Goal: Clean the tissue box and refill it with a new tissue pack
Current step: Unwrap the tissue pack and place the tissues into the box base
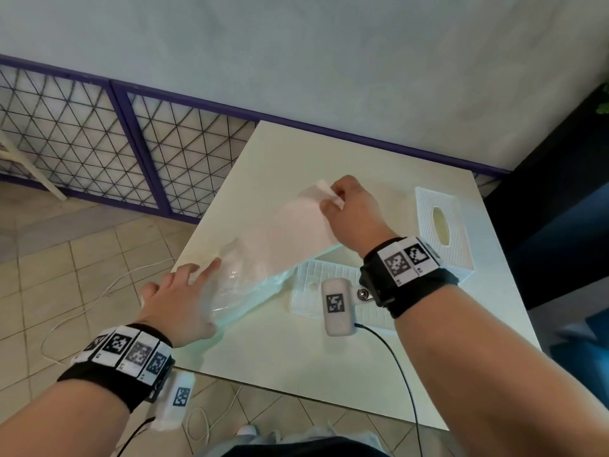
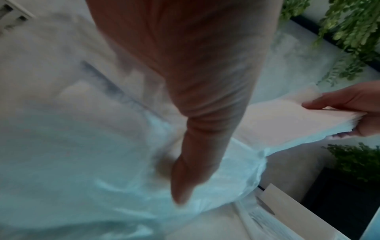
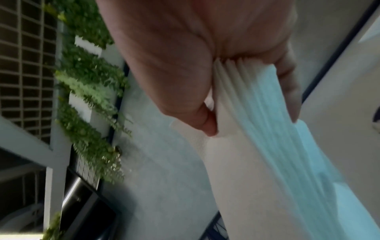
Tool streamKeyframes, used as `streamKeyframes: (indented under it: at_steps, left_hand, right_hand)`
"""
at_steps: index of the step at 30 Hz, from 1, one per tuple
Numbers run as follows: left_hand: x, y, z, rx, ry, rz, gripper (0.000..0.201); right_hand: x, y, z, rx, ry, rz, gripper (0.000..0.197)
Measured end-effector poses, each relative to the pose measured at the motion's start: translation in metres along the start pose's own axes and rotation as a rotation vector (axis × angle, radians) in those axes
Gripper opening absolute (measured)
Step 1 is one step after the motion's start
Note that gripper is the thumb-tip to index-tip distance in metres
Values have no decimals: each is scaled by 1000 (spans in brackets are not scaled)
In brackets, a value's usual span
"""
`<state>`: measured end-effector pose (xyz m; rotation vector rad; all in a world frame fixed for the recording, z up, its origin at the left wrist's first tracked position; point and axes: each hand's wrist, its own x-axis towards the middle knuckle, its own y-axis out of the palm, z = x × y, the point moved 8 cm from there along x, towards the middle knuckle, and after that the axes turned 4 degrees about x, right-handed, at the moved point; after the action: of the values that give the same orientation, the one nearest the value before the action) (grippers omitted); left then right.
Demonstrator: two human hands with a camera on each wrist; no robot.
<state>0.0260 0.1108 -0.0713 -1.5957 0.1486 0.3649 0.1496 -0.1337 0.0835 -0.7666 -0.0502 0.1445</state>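
My right hand (image 1: 333,199) grips the far end of a white tissue stack (image 1: 296,225) and holds it tilted up above the table. The stack's lower end sits inside a clear plastic wrapper (image 1: 237,285). My left hand (image 1: 191,282) holds that wrapper near the table's left edge. In the left wrist view a thumb presses into the wrapper (image 2: 102,162), with the tissue stack (image 2: 287,120) rising to the right. The right wrist view shows the tissue stack (image 3: 257,146) pinched between thumb and fingers. The white tissue box cover (image 1: 441,225), with an oval slot, stands at the right. Its grid-patterned base plate (image 1: 313,275) lies under my right wrist.
The white table (image 1: 296,357) ends close to my left hand, with tiled floor (image 1: 82,258) and a white cable (image 1: 99,298) below. A purple-framed mesh fence (image 1: 131,143) runs behind. A dark blue seat (image 1: 560,225) borders the right side. Green plants (image 2: 349,24) hang on the wall.
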Motion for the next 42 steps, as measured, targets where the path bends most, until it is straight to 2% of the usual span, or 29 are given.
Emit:
streamKeyframes:
  at_steps: [2,3,4,5,6,7,8,11,12,14,17,19,21,23,26,29,33,36,40,42]
  left_hand:
    - [0,-4,-8,-5,-32,71,141]
    - [-1,-15,-16,-29,-42,32,140]
    - [-1,-30,-25,-63,-45,-70,129]
    - [-3,-48,-34,-151,-38,-212,110]
    - [-5,-60,-43,-317,-22,-307,95]
    - [-4,-61,-54,-535,0,-298,94]
    - [-2,-51,-69,-794,19,-159,103]
    - [-7,-1,-130,-1519,-28,566,118]
    - [-6,4,-144,-1705,-61,683,118]
    - [6,6,-159,-2017,-144,712,119]
    - [29,6,-168,-2279,-228,594,109]
    - [37,10,-175,-2267,-208,559,103]
    - [40,18,-182,-2169,-165,529,79]
    - [43,34,-181,-2073,-282,456,52]
    - [49,59,-170,-1775,-430,374,46]
    - [50,69,-173,-1689,-432,386,48]
    - [52,68,-174,-1665,-360,318,49]
    - [52,66,-172,-1587,-323,289,57]
    - [48,64,-172,-1515,-272,298,44]
    - [48,62,-167,-1454,-220,258,39]
  right_hand:
    - [-2,-9,-4,24,-12,-10,25]
    - [-3,-13,-5,41,-17,-17,24]
    - [-4,-16,-6,65,-19,-28,23]
    - [-5,-21,-6,97,-20,-45,22]
    - [-6,-27,-6,133,-21,-70,21]
    - [-7,-35,-5,164,-27,-96,20]
    - [-9,-44,-2,185,-44,-123,17]
    - [-18,-73,7,253,-92,-179,14]
    - [-21,-80,5,313,-78,-186,14]
    - [-29,-93,-7,438,-16,-186,12]
    - [-40,-102,-45,562,112,-173,9]
    - [-49,-96,-80,603,221,-148,9]
    - [-58,-75,-122,619,345,-103,10]
    - [-64,-53,-168,575,437,-75,24]
    - [-68,-26,-226,521,549,-42,39]
    - [-69,-11,-261,402,657,-10,31]
    - [-62,-3,-269,196,664,40,39]
    - [-59,9,-256,252,629,100,48]
    - [-60,12,-248,178,624,129,53]
    - [-63,16,-253,265,619,137,57]
